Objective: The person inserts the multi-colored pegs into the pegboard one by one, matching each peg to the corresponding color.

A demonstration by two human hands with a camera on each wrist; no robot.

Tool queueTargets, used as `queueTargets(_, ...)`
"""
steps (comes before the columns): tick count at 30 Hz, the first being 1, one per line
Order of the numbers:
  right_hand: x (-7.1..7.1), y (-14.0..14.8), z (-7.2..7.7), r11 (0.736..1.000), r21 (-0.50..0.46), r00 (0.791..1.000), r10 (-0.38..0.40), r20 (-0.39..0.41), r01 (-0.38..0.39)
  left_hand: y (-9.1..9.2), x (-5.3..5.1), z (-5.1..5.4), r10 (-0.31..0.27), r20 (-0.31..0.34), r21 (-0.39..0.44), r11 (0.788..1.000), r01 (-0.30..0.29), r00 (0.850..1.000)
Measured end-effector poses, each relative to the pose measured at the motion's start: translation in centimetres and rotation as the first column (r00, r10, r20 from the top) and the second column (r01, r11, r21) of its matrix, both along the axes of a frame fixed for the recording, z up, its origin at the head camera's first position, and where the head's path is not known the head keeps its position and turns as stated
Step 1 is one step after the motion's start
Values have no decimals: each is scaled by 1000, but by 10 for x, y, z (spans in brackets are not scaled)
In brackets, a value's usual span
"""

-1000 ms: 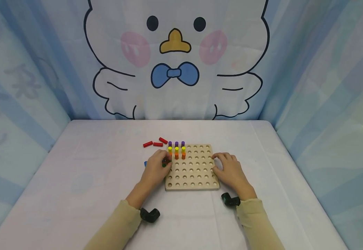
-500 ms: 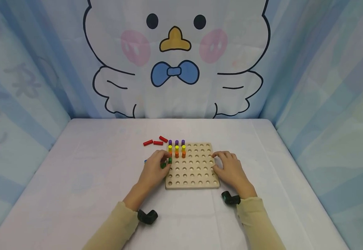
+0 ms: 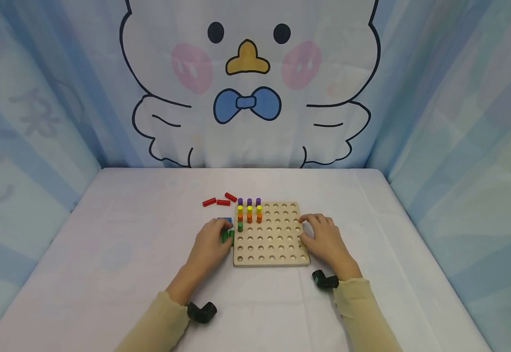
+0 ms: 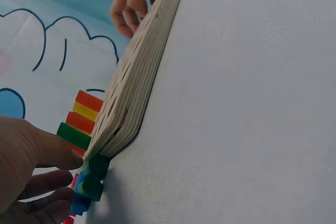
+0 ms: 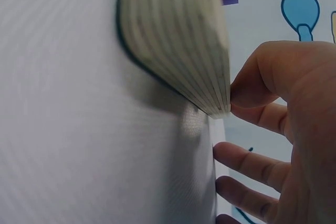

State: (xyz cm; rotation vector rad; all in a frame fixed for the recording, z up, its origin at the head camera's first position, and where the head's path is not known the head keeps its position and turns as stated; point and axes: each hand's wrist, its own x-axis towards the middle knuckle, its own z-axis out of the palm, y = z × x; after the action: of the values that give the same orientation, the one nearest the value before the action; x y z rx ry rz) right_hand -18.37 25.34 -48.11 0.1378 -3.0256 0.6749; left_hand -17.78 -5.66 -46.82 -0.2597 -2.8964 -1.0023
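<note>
A wooden pegboard [image 3: 277, 244] lies on the table, with purple, yellow and orange pegs standing in its far left holes. In front of them a single green peg [image 3: 240, 227] stands upright in the left column. My left hand [image 3: 210, 244] is at the board's left edge, over loose green pegs [image 4: 92, 188]; its thumb and fingers are apart in the left wrist view. A blue peg [image 3: 224, 219] shows just beyond its fingertips. On the opposite side, my right hand [image 3: 324, 242] rests its thumb and fingertips against the board's right edge.
Several red pegs [image 3: 223, 202] lie loose beyond the board's far left corner. The white-covered table [image 3: 119, 259] extends to both sides, and a printed curtain [image 3: 246, 142] hangs behind it.
The left hand has let go of a green peg, which now stands in the board, and has drawn back left and down to the loose green pegs. The right hand stays put.
</note>
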Motion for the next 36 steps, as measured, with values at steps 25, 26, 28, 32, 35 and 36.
queueTargets(25,2,-2,3,1000,5,1000,-1,-8,1,-3,3,-4,0,44,-79,997,4,999)
queueTargets(26,2,-2,3,1000,5,1000,0,-9,0,-3,3,-3,1,50,-79,997,3,999)
queueTargets(28,2,-2,3,1000,4,1000,2,-10,-2,-3,3,-2,4,61,-80,997,1,998)
queueTargets(32,2,-2,3,1000,2,1000,2,-7,-2,-3,4,0,4,76,-85,996,2,997)
queueTargets(35,2,-2,3,1000,6,1000,3,-6,-3,-3,5,-1,4,74,-90,996,3,997)
queueTargets(36,2,-2,2,1000,7,1000,2,-7,-2,-3,5,-1,4,70,-89,996,2,998)
